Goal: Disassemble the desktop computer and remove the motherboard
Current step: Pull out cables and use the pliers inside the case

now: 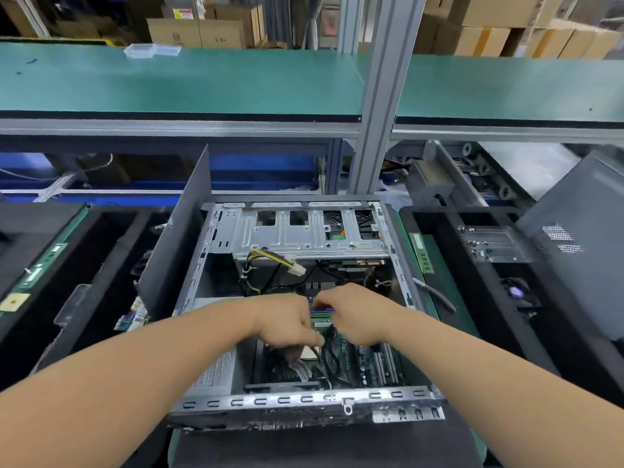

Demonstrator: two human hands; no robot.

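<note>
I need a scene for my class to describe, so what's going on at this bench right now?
A person is taking apart an open desktop computer case lying on the bench. Both hands are down inside it, over the motherboard: the left hand and the right hand meet at a small green part, though what each grips is hidden. The board is still in the case. A loose white power connector hangs by the metal drive cage.
</note>
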